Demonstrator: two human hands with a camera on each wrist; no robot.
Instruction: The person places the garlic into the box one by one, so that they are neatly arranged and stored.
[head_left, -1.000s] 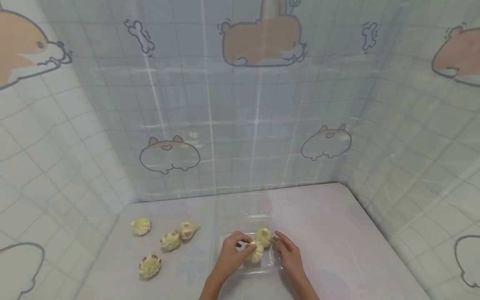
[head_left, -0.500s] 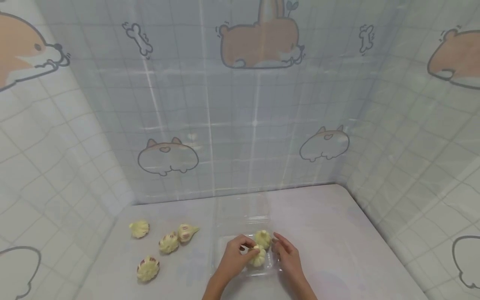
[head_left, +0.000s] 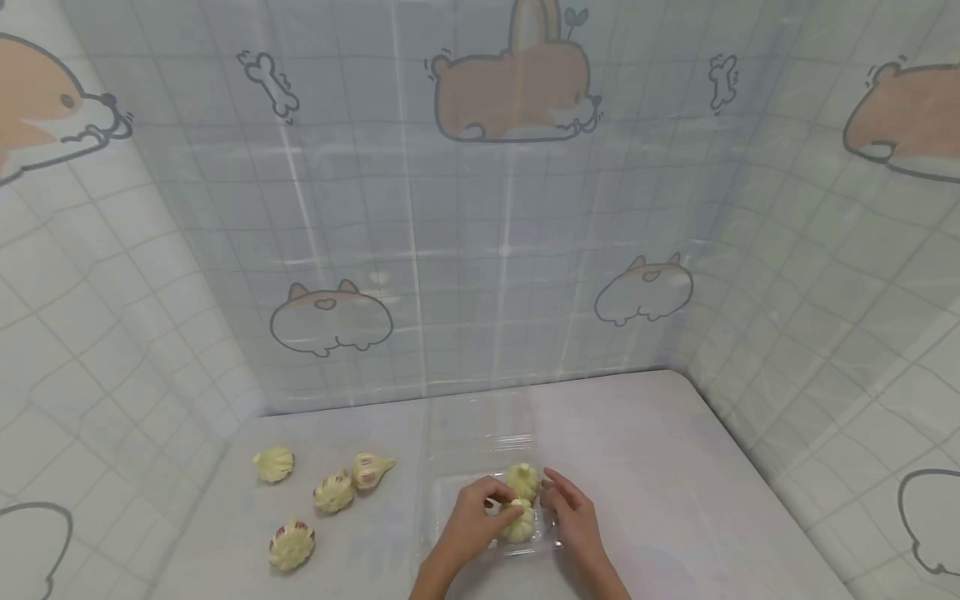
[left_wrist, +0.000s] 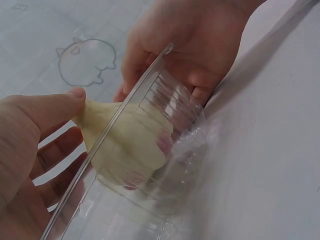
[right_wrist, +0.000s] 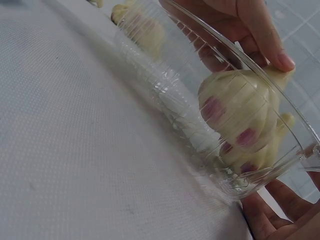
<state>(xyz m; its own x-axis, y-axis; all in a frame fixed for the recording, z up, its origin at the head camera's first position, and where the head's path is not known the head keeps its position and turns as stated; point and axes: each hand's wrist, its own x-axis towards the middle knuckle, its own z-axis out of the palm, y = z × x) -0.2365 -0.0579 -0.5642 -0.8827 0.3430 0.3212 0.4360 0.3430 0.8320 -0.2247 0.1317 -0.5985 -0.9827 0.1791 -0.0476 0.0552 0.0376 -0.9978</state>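
Note:
My left hand (head_left: 472, 518) pinches the stem of a pale garlic bulb (head_left: 519, 528) with thumb and fingertips. The bulb is inside a clear plastic clamshell box (head_left: 527, 550); the left wrist view shows purple patches on this garlic bulb (left_wrist: 127, 142) through the wall. Just behind it in the box stands a second garlic bulb (head_left: 522, 481). My right hand (head_left: 579, 515) lies along the box's right side with loosely bent fingers, near or against the wall; exact contact cannot be told. In the right wrist view the held garlic bulb (right_wrist: 235, 107) partly overlaps the other.
Several garlic bulbs lie on the white table to the left: one at the back (head_left: 274, 464), a touching pair (head_left: 333, 492), and one nearer (head_left: 292, 546). The box's lid (head_left: 480, 421) lies folded back toward the rear wall. Patterned sheets (head_left: 465, 217) enclose the table.
My left hand and the pinched bulb have moved slightly right and nearer the box's front, against the box's right side. The right hand stays beside the box. The whole view has shifted slightly.

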